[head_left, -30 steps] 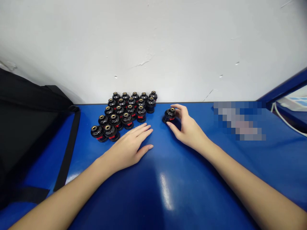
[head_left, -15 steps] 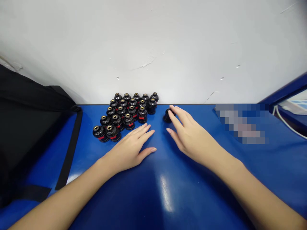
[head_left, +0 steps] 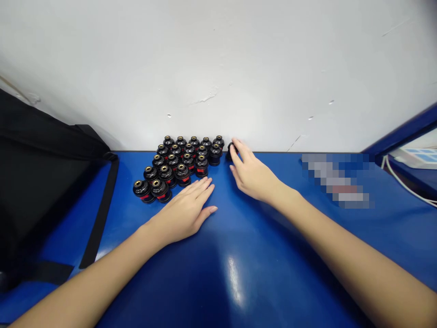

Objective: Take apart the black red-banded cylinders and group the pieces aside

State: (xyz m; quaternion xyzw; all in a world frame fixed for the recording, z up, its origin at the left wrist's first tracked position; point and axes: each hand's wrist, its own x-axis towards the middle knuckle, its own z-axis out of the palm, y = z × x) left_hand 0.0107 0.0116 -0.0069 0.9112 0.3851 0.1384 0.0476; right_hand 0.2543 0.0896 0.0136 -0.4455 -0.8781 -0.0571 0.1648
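Several black ribbed cylindrical pieces (head_left: pixel 182 175) with brass-lined holes on top stand upright in close rows; some carry red marks on their sides. My left hand (head_left: pixel 186 207) lies flat at the front right of these rows, fingers stretched and thumb apart, holding nothing. To the right of the rows, my right hand (head_left: pixel 251 171) has its fingers around a single black piece (head_left: pixel 229 152) near the wall. The hand covers most of that piece, and a small gap separates it from the nearest piece in the group.
The blue tabletop (head_left: pixel 218 282) meets a white wall (head_left: pixel 218 68) at the back. A black bag (head_left: pixel 44 182) with a strap lies at the left. On the right are a blurred-out patch (head_left: pixel 336 182), a white cable (head_left: pixel 399 177) and a blue frame (head_left: pixel 399 125).
My right hand has moved left and back towards the wall, and the single black piece has shifted with it, closer to the rows. My left hand has barely moved.
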